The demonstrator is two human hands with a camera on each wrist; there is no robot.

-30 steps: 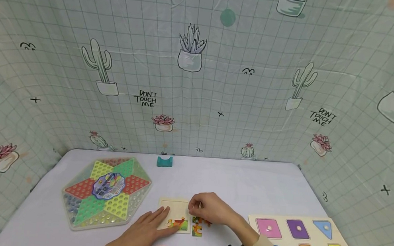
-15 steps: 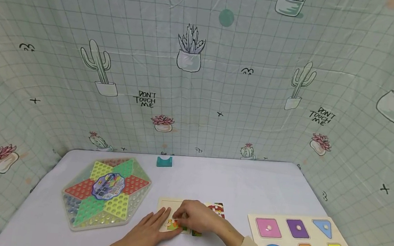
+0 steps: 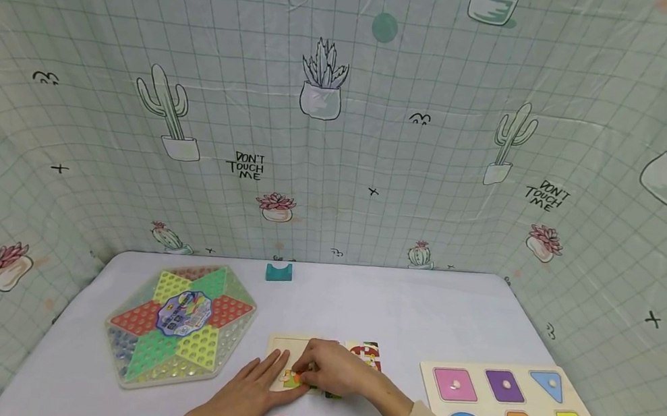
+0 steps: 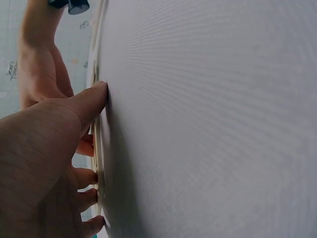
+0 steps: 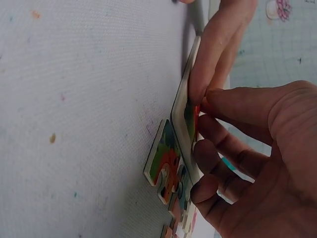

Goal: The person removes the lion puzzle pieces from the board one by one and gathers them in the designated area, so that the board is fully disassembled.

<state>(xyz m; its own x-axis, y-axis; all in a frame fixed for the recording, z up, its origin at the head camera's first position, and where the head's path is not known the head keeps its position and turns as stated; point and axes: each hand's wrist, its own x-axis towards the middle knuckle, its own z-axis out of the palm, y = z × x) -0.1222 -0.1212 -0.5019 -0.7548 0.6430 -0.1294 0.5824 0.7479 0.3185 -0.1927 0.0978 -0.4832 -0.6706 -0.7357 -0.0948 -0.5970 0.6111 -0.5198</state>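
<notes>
My left hand (image 3: 245, 392) rests with straight, spread fingers on a shallow wooden puzzle tray (image 3: 278, 343), holding its left and near side. Over the tray's lower part, my right hand (image 3: 331, 368) pinches a small puzzle piece (image 5: 196, 113) with a red edge between thumb and fingertips, low against the picture. Most of that piece is hidden by the fingers. Beside it, orange and green fitted pieces (image 3: 291, 380) show in the tray. Loose puzzle pieces (image 5: 166, 153) lie right of the tray, partly covered by my right hand in the head view.
A hexagonal Chinese checkers board (image 3: 180, 327) lies to the left. At the right is a wooden peg-shape board (image 3: 495, 411). A small teal block (image 3: 279, 273) stands at the back, and a patterned cloth wall (image 3: 338, 168) rises behind the table.
My right hand has moved left and nearer, from the loose pieces onto the tray's lower part, and then stayed there. More loose pieces now show at right. The left hand stays in place.
</notes>
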